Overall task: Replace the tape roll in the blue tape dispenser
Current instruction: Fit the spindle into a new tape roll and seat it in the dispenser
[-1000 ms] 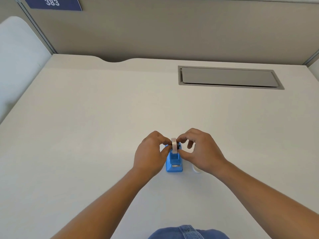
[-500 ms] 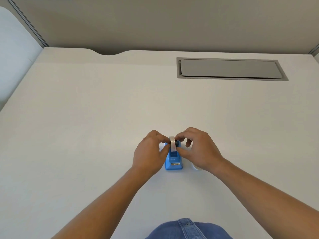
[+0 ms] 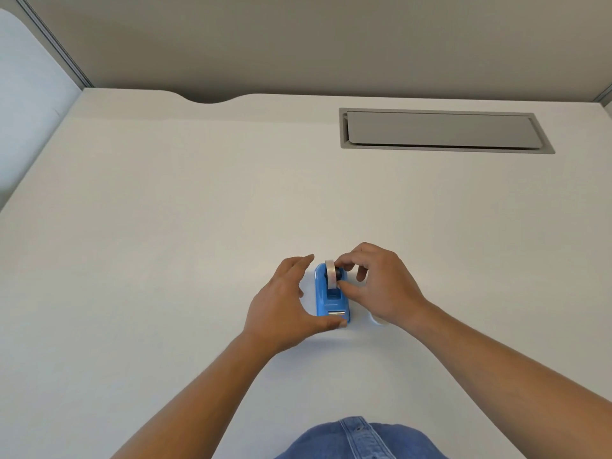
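Bracing the dispenser [image 3: 331,299] on the desk [image 3: 165,260], the left hand [image 3: 281,306] spreads open around its left side, thumb at the near end, while just beyond, the right hand [image 3: 381,286] pinches the roll [image 3: 330,276] seated upright in it, and a grey hatch [image 3: 443,131] lies far behind.

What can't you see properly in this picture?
- White object beside the blue tape dispenser: mostly hidden under the right hand, head view.
- Tape roll hub: too small, half-covered by fingers.
- Dispenser's left side: hidden by the left hand.
- Forearms: cut off by the frame edges.
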`<move>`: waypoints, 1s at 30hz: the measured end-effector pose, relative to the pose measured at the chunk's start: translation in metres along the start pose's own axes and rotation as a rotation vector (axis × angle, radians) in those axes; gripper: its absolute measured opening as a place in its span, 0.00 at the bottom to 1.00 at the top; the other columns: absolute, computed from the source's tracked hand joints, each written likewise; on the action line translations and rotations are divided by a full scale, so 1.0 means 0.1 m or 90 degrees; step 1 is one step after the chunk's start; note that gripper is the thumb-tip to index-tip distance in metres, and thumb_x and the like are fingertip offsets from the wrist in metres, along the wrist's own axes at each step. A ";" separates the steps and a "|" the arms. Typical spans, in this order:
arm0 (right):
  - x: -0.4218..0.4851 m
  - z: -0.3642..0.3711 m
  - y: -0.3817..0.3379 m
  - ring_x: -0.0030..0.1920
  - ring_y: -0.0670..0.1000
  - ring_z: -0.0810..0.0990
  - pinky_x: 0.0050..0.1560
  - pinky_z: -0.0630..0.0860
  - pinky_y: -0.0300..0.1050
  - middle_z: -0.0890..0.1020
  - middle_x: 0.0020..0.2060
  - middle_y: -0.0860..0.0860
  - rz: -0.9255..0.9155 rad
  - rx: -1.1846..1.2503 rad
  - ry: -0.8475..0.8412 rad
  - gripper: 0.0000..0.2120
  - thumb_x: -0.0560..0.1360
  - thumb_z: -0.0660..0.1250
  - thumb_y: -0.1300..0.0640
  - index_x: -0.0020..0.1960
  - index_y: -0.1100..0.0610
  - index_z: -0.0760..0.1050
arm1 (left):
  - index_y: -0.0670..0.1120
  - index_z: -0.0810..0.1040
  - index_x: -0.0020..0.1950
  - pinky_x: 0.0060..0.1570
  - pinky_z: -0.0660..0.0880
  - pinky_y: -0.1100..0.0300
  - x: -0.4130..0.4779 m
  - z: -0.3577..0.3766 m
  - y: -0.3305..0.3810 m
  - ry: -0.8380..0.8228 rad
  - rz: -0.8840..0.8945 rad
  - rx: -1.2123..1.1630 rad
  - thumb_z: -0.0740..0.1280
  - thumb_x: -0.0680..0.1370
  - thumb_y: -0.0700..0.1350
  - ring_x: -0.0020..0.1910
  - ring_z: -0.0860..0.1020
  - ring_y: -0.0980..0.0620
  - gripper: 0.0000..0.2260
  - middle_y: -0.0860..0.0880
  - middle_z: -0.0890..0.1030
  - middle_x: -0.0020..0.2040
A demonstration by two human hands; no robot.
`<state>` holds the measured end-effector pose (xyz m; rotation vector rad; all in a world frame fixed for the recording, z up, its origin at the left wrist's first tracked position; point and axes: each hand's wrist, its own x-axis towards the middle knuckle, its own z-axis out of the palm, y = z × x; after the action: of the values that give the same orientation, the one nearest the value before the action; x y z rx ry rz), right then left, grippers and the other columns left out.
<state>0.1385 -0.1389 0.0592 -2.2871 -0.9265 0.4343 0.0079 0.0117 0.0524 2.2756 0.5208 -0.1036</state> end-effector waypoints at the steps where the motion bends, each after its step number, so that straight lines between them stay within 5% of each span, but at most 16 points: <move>1: 0.00 0.00 0.00 0.37 0.45 0.78 0.40 0.78 0.45 0.78 0.42 0.40 0.000 -0.002 -0.001 0.12 0.68 0.75 0.55 0.50 0.44 0.81 | 0.62 0.56 0.75 0.39 0.70 0.69 0.00 0.00 0.00 -0.014 0.003 -0.004 0.72 0.54 0.75 0.46 0.76 0.64 0.54 0.66 0.65 0.69; 6: -0.03 0.00 0.00 0.37 0.46 0.78 0.39 0.77 0.42 0.78 0.42 0.41 0.004 -0.008 0.001 0.12 0.68 0.76 0.55 0.51 0.46 0.81 | 0.68 0.43 0.75 0.41 0.75 0.66 0.02 0.04 0.01 -0.039 0.026 -0.044 0.78 0.56 0.67 0.44 0.78 0.64 0.58 0.69 0.65 0.71; 13: -0.02 0.03 -0.01 0.37 0.45 0.78 0.37 0.69 0.31 0.80 0.43 0.45 0.013 0.020 0.001 0.13 0.68 0.76 0.59 0.51 0.49 0.82 | 0.62 0.45 0.78 0.55 0.76 0.58 0.04 0.14 -0.01 -0.037 0.020 -0.056 0.79 0.65 0.55 0.56 0.79 0.50 0.53 0.62 0.67 0.74; 19: 0.00 0.01 -0.06 0.37 0.47 0.78 0.39 0.76 0.39 0.79 0.42 0.45 0.000 -0.016 -0.002 0.12 0.67 0.76 0.59 0.50 0.50 0.82 | 0.62 0.43 0.78 0.57 0.77 0.52 0.07 0.15 -0.02 -0.030 0.012 -0.025 0.80 0.65 0.56 0.57 0.80 0.49 0.54 0.63 0.67 0.74; 30: 0.09 -0.03 -0.12 0.35 0.46 0.74 0.38 0.73 0.42 0.80 0.40 0.47 -0.019 -0.090 -0.044 0.07 0.68 0.73 0.56 0.46 0.52 0.82 | 0.59 0.45 0.79 0.56 0.77 0.55 0.10 0.17 0.00 -0.020 0.012 0.014 0.78 0.65 0.56 0.56 0.80 0.50 0.53 0.62 0.68 0.74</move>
<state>0.1396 -0.1270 0.0688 -2.3946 -1.0556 0.4502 0.0181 0.0028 0.0389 2.2959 0.4840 -0.1352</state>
